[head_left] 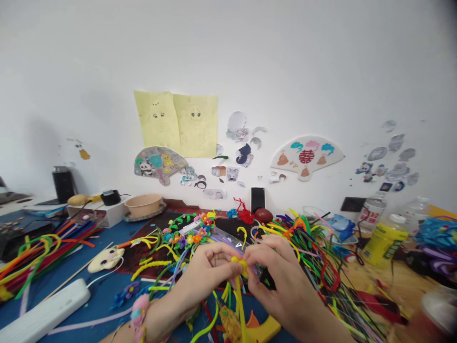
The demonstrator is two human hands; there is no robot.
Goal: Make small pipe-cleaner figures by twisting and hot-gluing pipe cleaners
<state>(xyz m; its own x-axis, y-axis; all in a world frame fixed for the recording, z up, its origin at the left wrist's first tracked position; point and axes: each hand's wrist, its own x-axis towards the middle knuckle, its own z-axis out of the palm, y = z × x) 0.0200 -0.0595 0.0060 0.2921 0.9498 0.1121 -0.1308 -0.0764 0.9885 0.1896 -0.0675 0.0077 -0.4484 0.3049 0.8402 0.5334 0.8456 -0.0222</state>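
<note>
Head view: The camera looks down at a busy craft counter [100, 295], with a white wall behind it.

Left hand: The left hand [212, 269] is near the middle of the view. Its grip is closed and pinches the top of a yellow pipe cleaner [240, 305]. A pink fuzzy flower [140, 309] sits by the left wrist.

Right hand: The right hand [273, 274] is just beside the left hand. Its grip is closed on the same yellow pipe cleaner, from the other side.

Where it is: The yellow pipe cleaner is held up between the two hands. Its long end hangs down toward the counter.

How it feels: It looks light, soft and fuzzy, with a thin wire inside. It should bend easily and stay bent. The fuzz should help fingers hold on. The long part looks easy to take hold of, but it may flop.

Things nearby: A pile of pipe cleaner flowers [193, 233] is just past the hands. A big heap of colored pipe cleaners [314, 252] lies to the right. A cream mask [106, 259] and more pipe cleaners [46, 257] lie to the left.

Rest: A tan bowl [143, 205], a black bottle [63, 183] and a yellow bottle [384, 240] stand at the back. Yellow paper sheets [174, 125] and a paper fan [307, 157] are on the wall.
</note>
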